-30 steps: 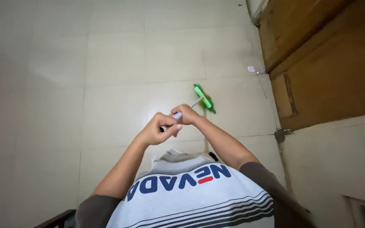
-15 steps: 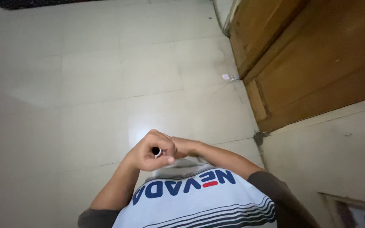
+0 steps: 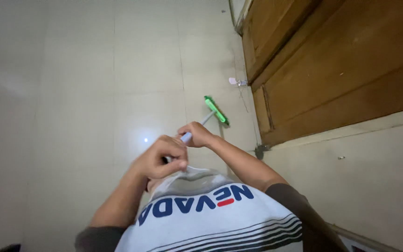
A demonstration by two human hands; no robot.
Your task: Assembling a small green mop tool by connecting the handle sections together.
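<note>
Now, broom (image 3: 216, 110) handle angled away, head floorward

Seen from above, a person's torso fills the lower middle of the frame. The person wears a light grey T-shirt (image 3: 211, 219) with large dark blue block lettering across the chest, one letter carrying a short red bar. Below the lettering run several thin dark horizontal stripes. The short sleeves (image 3: 299, 210) are dark grey-brown, contrasting with the pale body of the shirt, and end above the elbows. Both forearms are bare, with no watch, rings or bands visible.
</note>
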